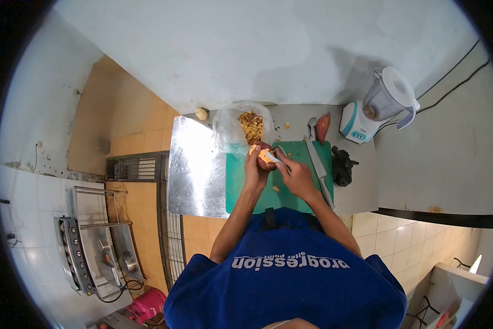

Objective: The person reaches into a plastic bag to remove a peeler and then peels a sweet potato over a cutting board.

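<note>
My left hand (253, 172) is closed around a sweet potato (263, 149) with reddish-brown skin and a bare orange patch. In my right hand (297, 176) is a peeler (272, 157) with a pale handle, its head against the orange flesh. Fingers cover part of the tool. Both hands are above a green cutting board (241, 189). Just beyond them, a clear plastic bag (224, 127) lies opened out with brown and yellow peelings (251, 129) in it. A few small scraps lie on the board.
Right of my hands, a large knife (316, 160) lies along the board. Beyond it are a spoon (312, 124) and another sweet potato (323, 129). A black plastic bag (343, 166) and a blender (386, 101) stand farther right. A round pale object (201, 113) sits by the wall.
</note>
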`<action>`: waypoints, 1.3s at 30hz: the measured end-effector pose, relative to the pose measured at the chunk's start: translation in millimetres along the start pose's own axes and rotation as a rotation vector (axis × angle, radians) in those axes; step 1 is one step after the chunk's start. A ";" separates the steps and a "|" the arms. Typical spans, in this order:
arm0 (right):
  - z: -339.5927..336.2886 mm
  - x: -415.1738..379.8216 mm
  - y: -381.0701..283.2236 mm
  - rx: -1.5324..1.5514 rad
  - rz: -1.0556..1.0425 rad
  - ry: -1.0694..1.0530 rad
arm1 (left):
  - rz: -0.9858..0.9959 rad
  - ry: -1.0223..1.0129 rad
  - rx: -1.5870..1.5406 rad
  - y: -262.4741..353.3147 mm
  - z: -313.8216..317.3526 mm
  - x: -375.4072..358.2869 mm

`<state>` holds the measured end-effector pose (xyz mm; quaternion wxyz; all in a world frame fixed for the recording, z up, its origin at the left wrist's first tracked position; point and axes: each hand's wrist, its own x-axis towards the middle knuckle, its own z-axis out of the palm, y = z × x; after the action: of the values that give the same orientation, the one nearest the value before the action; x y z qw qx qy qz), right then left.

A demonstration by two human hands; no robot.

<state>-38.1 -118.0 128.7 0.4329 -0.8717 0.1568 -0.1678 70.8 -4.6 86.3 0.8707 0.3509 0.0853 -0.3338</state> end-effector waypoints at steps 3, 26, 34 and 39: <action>0.4 -0.7 -1.9 -0.030 0.007 -0.052 | 0.041 -0.020 -0.046 0.1 2.2 0.2; 3.3 -19.8 3.6 -0.073 0.053 -0.155 | 0.108 0.034 -0.114 -10.5 -22.0 22.3; -5.1 -13.1 -3.0 0.003 0.086 -0.150 | 0.204 0.014 -0.107 22.0 -16.0 20.3; -0.5 0.9 -15.3 0.008 0.048 -0.136 | 0.097 0.057 -0.133 1.5 -7.0 9.9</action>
<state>-35.6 -109.9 141.5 0.4501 -0.8752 0.1471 -0.0984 80.0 -4.3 78.2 0.9045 0.3054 0.1151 -0.2747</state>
